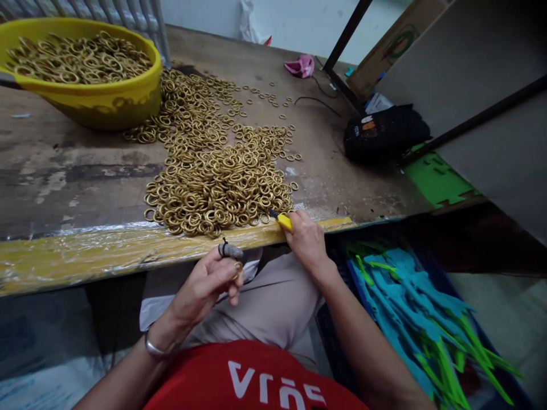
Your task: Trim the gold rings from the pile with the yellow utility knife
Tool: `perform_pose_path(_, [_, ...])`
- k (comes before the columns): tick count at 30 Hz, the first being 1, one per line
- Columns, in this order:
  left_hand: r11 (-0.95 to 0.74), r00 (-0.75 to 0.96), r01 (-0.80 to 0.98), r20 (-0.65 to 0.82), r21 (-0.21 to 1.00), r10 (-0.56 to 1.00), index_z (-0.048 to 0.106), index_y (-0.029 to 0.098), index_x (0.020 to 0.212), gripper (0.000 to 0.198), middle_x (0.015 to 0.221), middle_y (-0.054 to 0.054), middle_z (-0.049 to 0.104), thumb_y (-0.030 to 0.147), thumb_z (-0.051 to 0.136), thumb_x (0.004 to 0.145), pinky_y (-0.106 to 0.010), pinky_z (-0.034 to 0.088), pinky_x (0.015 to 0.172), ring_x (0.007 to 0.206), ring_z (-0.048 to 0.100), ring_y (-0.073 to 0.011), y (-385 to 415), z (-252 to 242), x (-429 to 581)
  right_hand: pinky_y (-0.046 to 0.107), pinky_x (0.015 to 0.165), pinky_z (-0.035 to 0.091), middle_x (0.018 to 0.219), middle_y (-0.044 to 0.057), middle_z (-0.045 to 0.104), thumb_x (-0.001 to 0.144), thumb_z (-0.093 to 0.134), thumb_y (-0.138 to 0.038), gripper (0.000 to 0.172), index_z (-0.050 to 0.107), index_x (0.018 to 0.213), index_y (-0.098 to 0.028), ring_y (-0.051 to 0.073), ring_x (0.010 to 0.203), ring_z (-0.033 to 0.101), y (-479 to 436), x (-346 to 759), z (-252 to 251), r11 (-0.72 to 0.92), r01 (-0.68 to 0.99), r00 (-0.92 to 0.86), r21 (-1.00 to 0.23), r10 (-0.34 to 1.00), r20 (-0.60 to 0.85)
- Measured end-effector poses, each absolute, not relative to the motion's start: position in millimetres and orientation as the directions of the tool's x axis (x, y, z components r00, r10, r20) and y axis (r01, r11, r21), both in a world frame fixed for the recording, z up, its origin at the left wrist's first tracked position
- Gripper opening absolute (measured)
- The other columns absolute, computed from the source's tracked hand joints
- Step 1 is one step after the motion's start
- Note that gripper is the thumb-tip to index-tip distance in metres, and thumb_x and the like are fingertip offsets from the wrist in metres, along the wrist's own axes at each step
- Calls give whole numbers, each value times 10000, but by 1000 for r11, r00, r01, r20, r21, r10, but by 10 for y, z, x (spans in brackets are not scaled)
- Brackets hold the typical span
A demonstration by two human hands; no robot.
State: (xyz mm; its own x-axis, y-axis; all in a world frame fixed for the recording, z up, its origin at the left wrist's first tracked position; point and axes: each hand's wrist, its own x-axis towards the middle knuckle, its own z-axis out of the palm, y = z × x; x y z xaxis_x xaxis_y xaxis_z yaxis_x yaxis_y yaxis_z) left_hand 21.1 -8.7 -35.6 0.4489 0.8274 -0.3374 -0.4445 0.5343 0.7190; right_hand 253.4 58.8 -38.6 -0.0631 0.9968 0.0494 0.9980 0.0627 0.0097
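Observation:
My left hand [209,282] is closed in a pinch on a gold-coloured ring [237,270], just off the table's front edge. A grey finger sleeve [231,250], tied with a black band, covers its index finger. My right hand [306,238] grips a yellow tool with a dark tip [284,222]; most of the handle is hidden, so its exact kind does not show. That tip points left, at the near right side of a heap of gold-coloured rings [222,182]. The heap spreads back along the table towards a yellow basin.
The yellow basin [115,105], full of similar rings, stands at the back left. A black pouch [384,134] and a pink cloth item [302,66] lie to the right. Below the table's right side, a dark blue crate [367,307] holds blue and green pieces [410,296].

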Motion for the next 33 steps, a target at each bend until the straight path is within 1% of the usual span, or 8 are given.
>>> perform_pose_path(4, [658,557,-462,-383,594,737,607,119,877,245,746,-68,618,360,593,839,-193,438,382,547,552,-124,-44,-404,224,270,658,347,946,72,594,859,512,-136,111,604,916,-162,178,771,551,633,2589,-341,122,979,-107,-163,990,95])
perform_pose_path(7, [633,480,-405,-436,659,761,599,118,804,281,716,-58,632,396,622,837,-135,336,317,456,487,-70,14,-418,294,265,696,381,842,48,575,908,482,-200,130,597,857,-167,169,768,535,560,2537,-177,224,845,-172,-486,974,150])
perform_pose_path(10, [537,362,-393,-411,747,837,565,162,955,280,660,-1,638,390,660,823,-106,268,305,375,412,-36,71,-354,350,254,679,399,734,6,540,933,491,-298,221,583,772,-177,140,703,516,426,2410,-3,250,583,-320,-773,945,65])
perform_pose_path(14, [536,449,-398,-351,745,822,576,149,930,308,751,-33,680,414,674,806,-113,238,302,365,405,-22,76,-248,336,250,666,400,728,-5,535,925,524,-309,230,597,760,-167,124,691,505,277,2256,98,205,406,-450,-891,893,1])
perform_pose_path(23, [632,561,-372,-377,681,737,644,106,790,291,685,-27,621,374,744,737,-147,337,371,429,434,-37,-91,-138,327,246,713,429,777,14,583,934,507,-250,167,614,833,-169,132,739,548,50,2161,164,297,450,-437,-842,896,82])
perform_pose_path(25, [588,500,-383,-376,712,780,629,115,755,268,611,4,571,357,743,740,-154,361,392,446,443,-51,-113,-108,344,254,741,436,873,38,611,904,504,-163,122,617,949,-170,148,802,571,-43,2166,171,322,566,-404,-759,911,85])
perform_pose_path(27, [522,433,-363,-356,772,828,608,126,728,248,572,21,542,344,721,765,-160,366,400,448,452,-59,-127,-90,357,264,741,439,950,56,621,846,503,-85,235,604,1041,-171,164,829,585,-131,2172,165,330,696,-390,-638,919,51])
perform_pose_path(33, [342,343,-167,-271,925,899,587,144,697,229,529,35,518,331,673,799,-188,380,438,442,464,-73,-139,-54,359,267,677,422,919,55,633,803,478,-42,280,607,1016,-171,177,770,602,-247,2118,147,326,871,-367,-367,929,-44])
